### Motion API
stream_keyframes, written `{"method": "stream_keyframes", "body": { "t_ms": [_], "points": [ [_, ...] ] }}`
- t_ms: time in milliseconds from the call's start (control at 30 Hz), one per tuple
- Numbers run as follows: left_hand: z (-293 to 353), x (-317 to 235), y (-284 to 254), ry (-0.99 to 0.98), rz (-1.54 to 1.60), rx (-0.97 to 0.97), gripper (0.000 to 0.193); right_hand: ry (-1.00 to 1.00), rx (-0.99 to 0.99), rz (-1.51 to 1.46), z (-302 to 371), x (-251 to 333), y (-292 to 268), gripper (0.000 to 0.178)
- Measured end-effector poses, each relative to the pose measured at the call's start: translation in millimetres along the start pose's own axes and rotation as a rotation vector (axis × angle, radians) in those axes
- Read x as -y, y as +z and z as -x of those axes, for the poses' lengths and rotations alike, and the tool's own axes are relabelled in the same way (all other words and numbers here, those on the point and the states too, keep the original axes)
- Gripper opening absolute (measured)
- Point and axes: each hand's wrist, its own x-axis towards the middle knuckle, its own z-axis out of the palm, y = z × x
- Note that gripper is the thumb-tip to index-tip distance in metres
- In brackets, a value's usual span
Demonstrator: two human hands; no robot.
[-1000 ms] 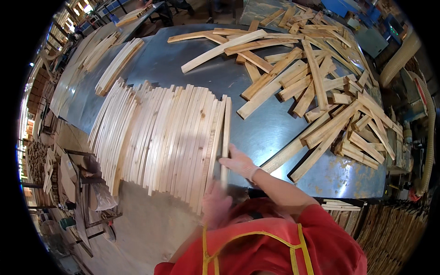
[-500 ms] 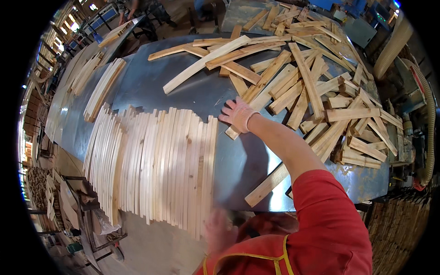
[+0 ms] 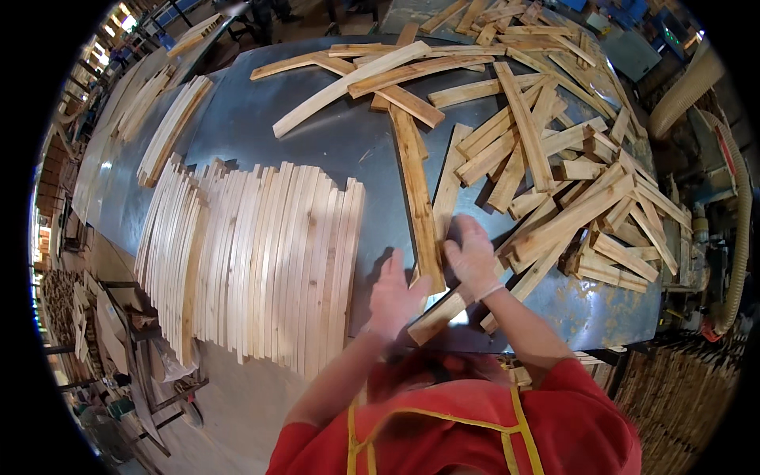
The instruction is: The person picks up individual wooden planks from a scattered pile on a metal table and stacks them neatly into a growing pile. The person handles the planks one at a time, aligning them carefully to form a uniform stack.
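"Since the brown board point(image 3: 418, 198) lies on the metal bench point(image 3: 245, 131) between two hands, how does each grip stand?"

"The left grip point(image 3: 393, 294) is spread, with its thumb close to the board's near end; whether it touches, I cannot tell. The right grip point(image 3: 473, 257), on the other side, has its thumb apart from the fingers and seems to pinch nothing."

"How will this board handle, in your opinion?"

"I judge it stiff and not fragile, of moderate weight because it is long, solid wood. Its surface looks dry, so slipping is not my main worry; rough edges could give splinters."

"And where to take hold?"

"By both long edges, nearer the middle for balance, because the far end lies close to other boards point(image 3: 396, 79) and could catch."

"Does it carry any brand or label?"

"I find none, and no readable writing, only darker grain."
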Motion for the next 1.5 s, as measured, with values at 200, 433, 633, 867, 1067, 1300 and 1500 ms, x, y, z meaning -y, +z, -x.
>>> {"method": "stream_keyframes", "body": {
  "t_ms": [200,433,633,867,1067,1300,1500],
  "points": [
    [-29.7,-5.4,18.8,0.055,-0.165,0.121,0.109,0.817,0.104,-1.262,34.5,36.3,26.7,0.080],
    [55.1,85.3,-34.5,0.047,1.095,0.394,0.071,0.650,0.168,-0.843,58.2,50.6,36.2,0.072],
    [122.3,150.0,-62.2,0.108,0.789,0.518,0.052,0.824,0.418,-1.206,62.7,82.5,57.8,0.071],
    [192.7,147.3,-84.8,0.041,0.552,0.304,0.073,0.644,0.449,-0.929,110.3,130.7,73.3,0.063],
    [169.9,159.2,-74.7,0.288,-0.251,-0.215,0.087,0.278,0.558,-0.396,98.7,143.0,89.1,0.056],
    [143.2,122.2,-48.1,0.408,-0.491,-0.232,0.082,0.292,0.092,0.249,17.7,44.4,75.2,0.074],
    [108.1,88.7,-5.3,0.452,-0.391,-0.114,0.077,0.139,0.202,-0.226,57.6,58.9,11.8,0.074]
  ]
}}
